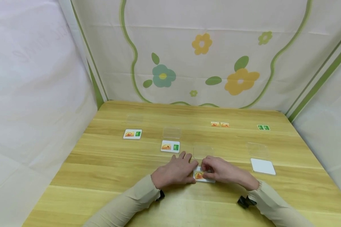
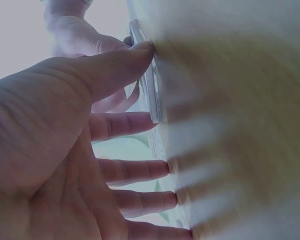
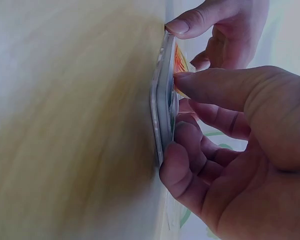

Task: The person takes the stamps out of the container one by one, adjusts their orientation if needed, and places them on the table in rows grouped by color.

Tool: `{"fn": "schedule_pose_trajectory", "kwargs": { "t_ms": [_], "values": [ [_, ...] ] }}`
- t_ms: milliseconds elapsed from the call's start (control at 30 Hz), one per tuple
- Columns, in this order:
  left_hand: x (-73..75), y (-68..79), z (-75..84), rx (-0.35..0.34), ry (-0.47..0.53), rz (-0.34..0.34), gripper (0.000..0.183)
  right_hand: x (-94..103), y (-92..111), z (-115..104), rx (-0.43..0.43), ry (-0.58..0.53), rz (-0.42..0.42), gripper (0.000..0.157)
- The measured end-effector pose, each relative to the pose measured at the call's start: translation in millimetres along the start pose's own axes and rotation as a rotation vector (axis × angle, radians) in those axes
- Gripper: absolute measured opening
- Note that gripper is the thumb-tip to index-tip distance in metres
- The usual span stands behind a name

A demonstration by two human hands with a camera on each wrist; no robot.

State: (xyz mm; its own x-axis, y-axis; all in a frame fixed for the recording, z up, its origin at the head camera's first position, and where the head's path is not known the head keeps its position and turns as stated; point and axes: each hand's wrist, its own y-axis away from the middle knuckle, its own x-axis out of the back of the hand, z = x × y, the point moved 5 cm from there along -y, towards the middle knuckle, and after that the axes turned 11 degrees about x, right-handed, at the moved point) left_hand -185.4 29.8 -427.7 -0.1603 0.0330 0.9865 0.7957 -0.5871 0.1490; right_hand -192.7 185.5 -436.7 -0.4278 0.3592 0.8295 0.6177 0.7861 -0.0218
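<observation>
A white rounded card [image 1: 204, 180], layered in its thickness, lies flat on the wooden table between both hands. An orange picture piece [image 1: 198, 175] shows on its left half; the right half is largely hidden. My left hand [image 1: 176, 170] holds the card's left end, thumb and index finger at opposite edges [image 2: 150, 100], other fingers spread with tips on the table. With curled fingers, my right hand [image 1: 224, 170] grips the right end; its thumb [image 3: 187, 82] presses beside the orange piece. Whether a small piece lies under the right fingers is hidden. A clear plastic plate [image 1: 203, 152] lies just beyond.
Leftward lie two white cards [image 1: 132, 137] [image 1: 170, 150], each bearing an orange and a green piece. A plain white card [image 1: 263, 166] sits at right. Clear plates [image 1: 171, 132] [image 1: 257, 149] lie behind cards. Further back are loose orange pieces [image 1: 215, 124] and green pieces [image 1: 263, 127].
</observation>
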Motion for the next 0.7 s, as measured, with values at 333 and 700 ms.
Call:
{"fn": "schedule_pose_trajectory", "kwargs": {
  "t_ms": [333,700],
  "values": [
    [-1.0,-0.9,-0.6,0.003,-0.005,0.003,0.039,2.8,0,-3,0.013,-0.014,0.014,0.006],
    [-1.2,-1.1,0.9,0.008,-0.012,-0.016,0.043,16.0,5,-5,0.048,0.009,0.039,0.005]
  ]
}}
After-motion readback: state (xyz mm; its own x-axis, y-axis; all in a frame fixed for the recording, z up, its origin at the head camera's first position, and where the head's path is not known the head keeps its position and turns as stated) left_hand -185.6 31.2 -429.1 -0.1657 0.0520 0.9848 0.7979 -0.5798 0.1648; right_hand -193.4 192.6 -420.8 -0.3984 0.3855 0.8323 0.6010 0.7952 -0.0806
